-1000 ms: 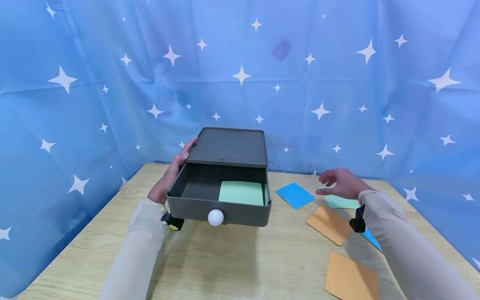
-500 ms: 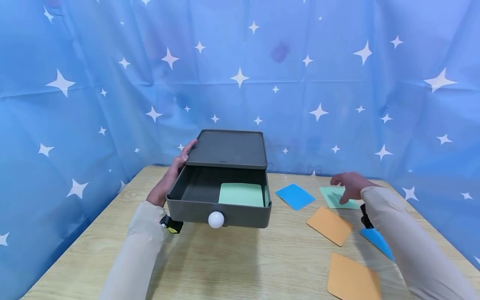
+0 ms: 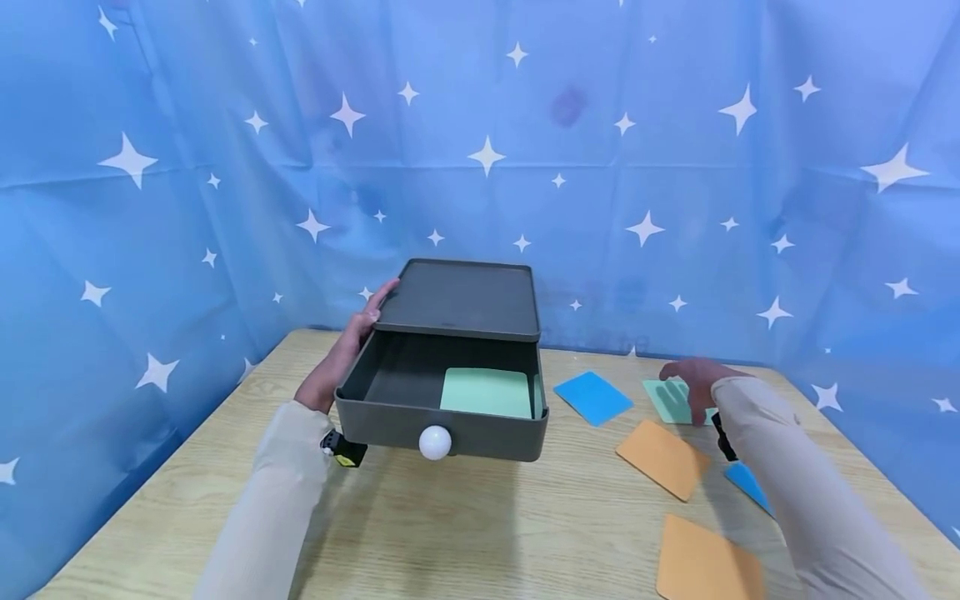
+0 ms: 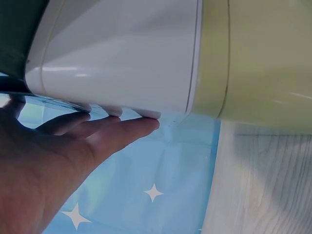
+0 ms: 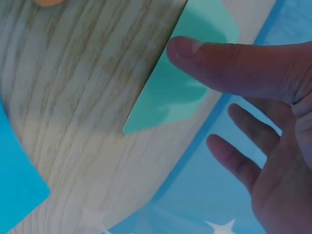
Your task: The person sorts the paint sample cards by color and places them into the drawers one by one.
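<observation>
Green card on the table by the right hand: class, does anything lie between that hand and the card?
Nothing visible does. The right hand hovers open directly over the green card; the blue card and orange card lie off to the side.

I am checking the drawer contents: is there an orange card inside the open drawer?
No, the open drawer holds only a green card; the orange cards lie on the table.

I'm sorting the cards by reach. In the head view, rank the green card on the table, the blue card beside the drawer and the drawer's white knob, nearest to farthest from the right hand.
1. Green card on the table, under the right hand.
2. Blue card, to its left.
3. White knob, farthest left, on the drawer front.
</observation>
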{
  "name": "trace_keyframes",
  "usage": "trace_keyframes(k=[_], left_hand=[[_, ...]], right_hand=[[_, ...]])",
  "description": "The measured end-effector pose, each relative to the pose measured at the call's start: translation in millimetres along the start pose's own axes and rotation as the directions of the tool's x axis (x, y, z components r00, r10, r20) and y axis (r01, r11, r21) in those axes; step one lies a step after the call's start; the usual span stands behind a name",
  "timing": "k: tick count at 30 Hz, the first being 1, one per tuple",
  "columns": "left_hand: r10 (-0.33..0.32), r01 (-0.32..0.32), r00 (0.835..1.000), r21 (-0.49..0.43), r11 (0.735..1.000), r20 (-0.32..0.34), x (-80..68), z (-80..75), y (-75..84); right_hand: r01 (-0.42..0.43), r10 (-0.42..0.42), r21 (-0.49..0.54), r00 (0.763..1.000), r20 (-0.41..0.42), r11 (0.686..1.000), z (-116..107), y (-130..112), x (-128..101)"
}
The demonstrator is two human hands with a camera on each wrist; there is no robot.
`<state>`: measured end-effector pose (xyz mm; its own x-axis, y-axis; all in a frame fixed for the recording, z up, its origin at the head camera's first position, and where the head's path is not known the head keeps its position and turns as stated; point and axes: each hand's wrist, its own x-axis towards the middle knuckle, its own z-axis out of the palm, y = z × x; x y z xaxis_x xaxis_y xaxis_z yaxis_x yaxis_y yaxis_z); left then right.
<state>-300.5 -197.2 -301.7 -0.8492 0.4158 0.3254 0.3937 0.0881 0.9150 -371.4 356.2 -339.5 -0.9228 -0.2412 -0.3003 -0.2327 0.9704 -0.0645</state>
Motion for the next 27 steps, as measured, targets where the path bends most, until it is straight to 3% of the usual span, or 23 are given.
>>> trace_keyframes(k=[6,18,27], left_hand=[[-0.011,0.011,1.000,0.000,1.000,-0.003,3.3,0.1,-1.3],[-0.020,0.020,1.000,0.018,1.000,-0.004,2.6,1.4,-3.7],[-0.009,0.009,1.000,0.019,1.000,-0.004,1.9,-0.8,0.3]], right_hand=[[-0.002,0.004,-0.049,0.999,0.054,0.999,2.8,-4.9,1.0],[0.023,-0.020,-0.065,0.999,0.046,0.998,10.6,-0.3,0.8],[0.030,-0.030,-0.002,1.000,-0.007,1.000,3.6,1.2,-3.2]])
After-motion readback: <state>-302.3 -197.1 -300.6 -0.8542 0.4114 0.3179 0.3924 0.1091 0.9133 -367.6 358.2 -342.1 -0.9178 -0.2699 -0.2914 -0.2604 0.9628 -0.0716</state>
